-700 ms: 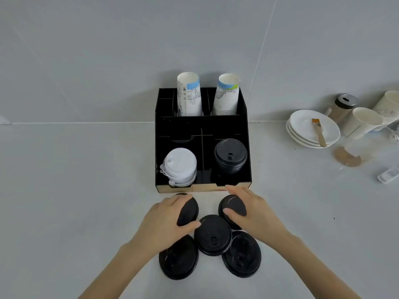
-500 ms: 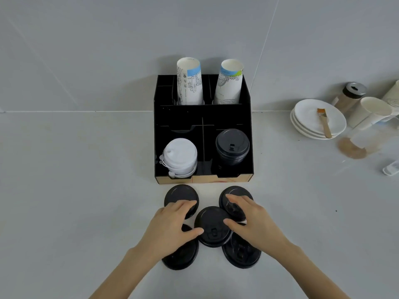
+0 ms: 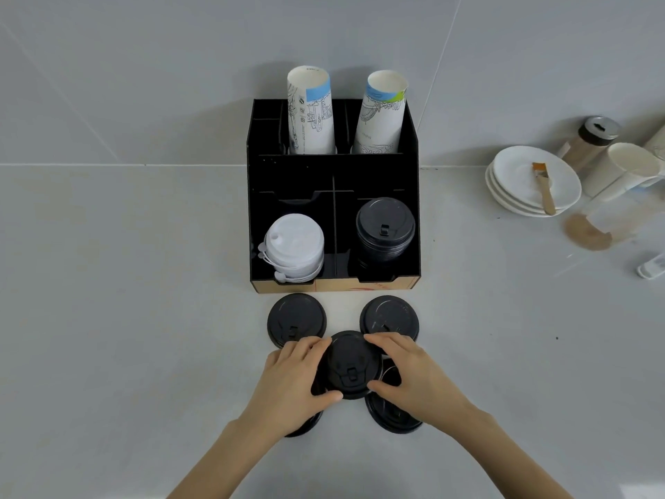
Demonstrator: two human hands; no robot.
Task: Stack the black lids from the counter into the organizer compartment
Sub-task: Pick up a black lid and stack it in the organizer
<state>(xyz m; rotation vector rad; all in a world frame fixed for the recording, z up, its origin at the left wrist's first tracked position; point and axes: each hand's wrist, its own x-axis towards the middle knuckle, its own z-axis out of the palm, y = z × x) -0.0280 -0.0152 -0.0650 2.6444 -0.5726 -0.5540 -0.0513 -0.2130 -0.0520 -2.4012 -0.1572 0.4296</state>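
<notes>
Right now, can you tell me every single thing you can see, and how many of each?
Loose lids: five, black, on the counter before the organizer; two partly hidden under the hands.
Organizer: one, black, against the wall.
Stacked lids: black pile, front right compartment; number unclear.
White lids: white pile, front left compartment.
Paper cup stacks: two, white with print, back compartments.
Plates: a white stack, far right.
Brush: one, wooden, on the plates.
Shaker jar: one, dark lid, behind the plates.
Left hand, right hand: both grasping the middle lid.
</notes>
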